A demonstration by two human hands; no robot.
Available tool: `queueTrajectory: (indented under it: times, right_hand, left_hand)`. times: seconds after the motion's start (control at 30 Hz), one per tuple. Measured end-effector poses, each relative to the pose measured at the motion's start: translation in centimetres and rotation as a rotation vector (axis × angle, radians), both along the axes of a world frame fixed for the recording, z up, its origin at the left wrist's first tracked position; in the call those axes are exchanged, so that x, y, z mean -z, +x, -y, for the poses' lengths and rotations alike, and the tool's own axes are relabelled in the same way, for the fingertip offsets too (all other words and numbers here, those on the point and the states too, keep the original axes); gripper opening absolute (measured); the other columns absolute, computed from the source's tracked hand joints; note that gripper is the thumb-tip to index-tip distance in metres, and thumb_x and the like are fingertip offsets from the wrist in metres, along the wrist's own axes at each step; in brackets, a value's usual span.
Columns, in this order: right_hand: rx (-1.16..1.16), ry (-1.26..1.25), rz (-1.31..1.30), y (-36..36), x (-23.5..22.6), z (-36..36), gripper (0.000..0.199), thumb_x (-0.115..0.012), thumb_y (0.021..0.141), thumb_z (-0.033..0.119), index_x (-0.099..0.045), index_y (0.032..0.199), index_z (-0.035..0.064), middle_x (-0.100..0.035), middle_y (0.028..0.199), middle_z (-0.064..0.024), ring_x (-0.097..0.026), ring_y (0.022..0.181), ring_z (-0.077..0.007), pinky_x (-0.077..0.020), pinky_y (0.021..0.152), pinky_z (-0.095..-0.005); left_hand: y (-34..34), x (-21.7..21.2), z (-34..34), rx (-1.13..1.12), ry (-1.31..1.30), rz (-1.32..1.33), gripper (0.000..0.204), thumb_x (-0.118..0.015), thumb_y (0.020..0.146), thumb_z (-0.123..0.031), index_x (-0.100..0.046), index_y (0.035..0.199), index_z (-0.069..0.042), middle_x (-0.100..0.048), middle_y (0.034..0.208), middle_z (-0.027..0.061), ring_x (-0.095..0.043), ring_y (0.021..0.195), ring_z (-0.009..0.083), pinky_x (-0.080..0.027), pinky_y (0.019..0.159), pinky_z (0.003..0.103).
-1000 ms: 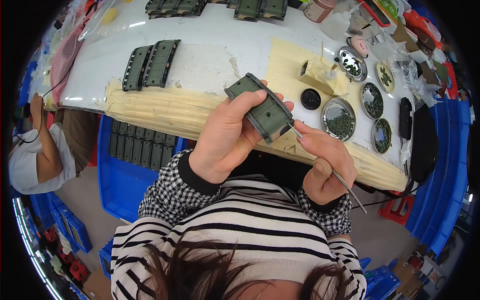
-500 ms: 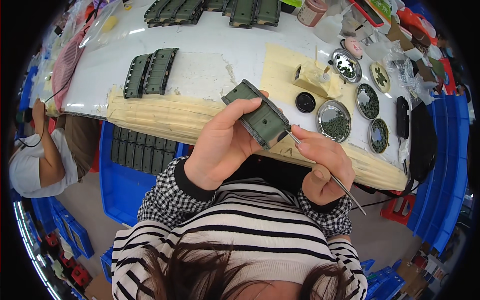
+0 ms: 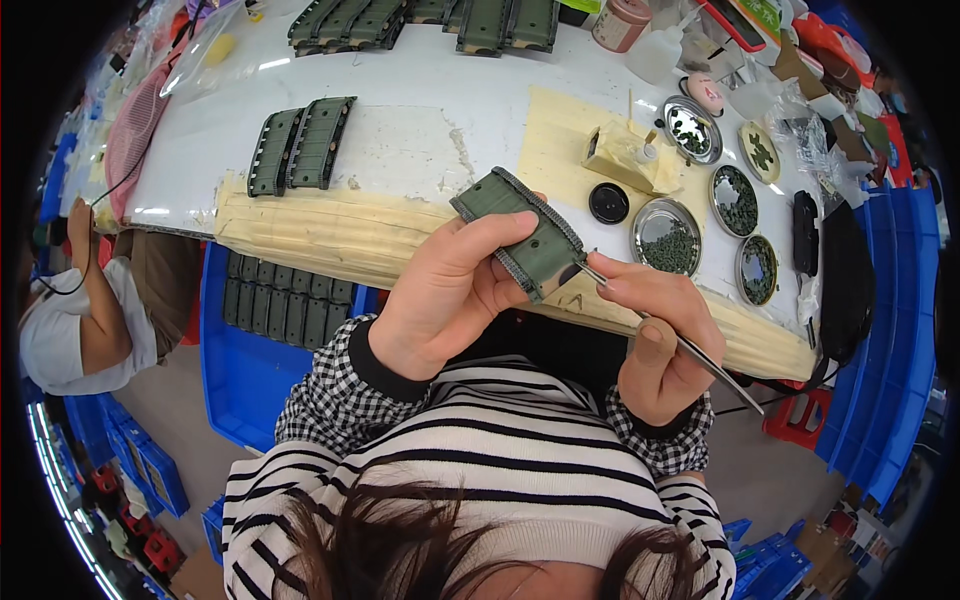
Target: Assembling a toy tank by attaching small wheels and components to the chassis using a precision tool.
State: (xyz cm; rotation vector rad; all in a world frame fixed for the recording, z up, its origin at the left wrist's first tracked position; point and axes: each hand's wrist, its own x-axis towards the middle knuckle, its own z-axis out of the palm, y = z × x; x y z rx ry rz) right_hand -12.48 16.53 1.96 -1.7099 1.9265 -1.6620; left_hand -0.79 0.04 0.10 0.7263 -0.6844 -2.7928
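My left hand (image 3: 435, 290) grips a curved dark green plastic panel (image 3: 545, 245) with ridged edges and a tan camouflage patch, thumb across its face. It is held tilted above the table's front edge. My right hand (image 3: 668, 325) is closed on slim metal tweezers (image 3: 712, 368), whose tips meet the panel's right edge. Whether the tips hold a small part is too small to tell. Two similar green panels (image 3: 322, 145) lie side by side on the table to the left.
Round dishes of small green pieces (image 3: 667, 240) stand at the right, near a black round lid (image 3: 609, 203) and a tape-wrapped block (image 3: 630, 160). More panels (image 3: 350, 25) lie at the back. A blue crate (image 3: 235, 370) of green parts sits below left. Another person (image 3: 90, 320) is at far left.
My right hand has shifted slightly right, and the tweezers' rear end has swung right and up. The panel has moved a little to the right and down in my left hand.
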Motion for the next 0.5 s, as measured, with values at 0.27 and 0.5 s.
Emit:
queueTrajectory:
  times: [0.27,0.5]
  right_hand:
    - [-0.009,0.011,-0.055,0.01,-0.43,0.27,0.014,-0.064,0.087,0.001,-0.064,0.100,-0.0041,-0.069,0.095,-0.0189,-0.069,0.094,-0.0328,-0.0552,0.077,-0.0338]
    - [-0.051,0.041,-0.119,0.13,-0.72,-0.09,0.020,-0.067,0.083,-0.001,-0.063,0.102,-0.0031,-0.067,0.100,-0.0197,-0.068,0.097,-0.0340,-0.0564,0.078,-0.0355]
  left_hand:
    - [-0.04,0.26,-0.30,-0.018,0.054,0.010,0.032,-0.058,0.092,-0.011,-0.052,0.122,0.001,-0.064,0.107,0.0118,-0.064,0.101,0.0210,-0.054,0.089,0.032]
    - [-0.04,0.21,-0.41,-0.013,0.083,-0.011,0.033,-0.059,0.092,-0.012,-0.052,0.121,0.001,-0.063,0.107,0.0119,-0.064,0.101,0.0216,-0.054,0.087,0.033]
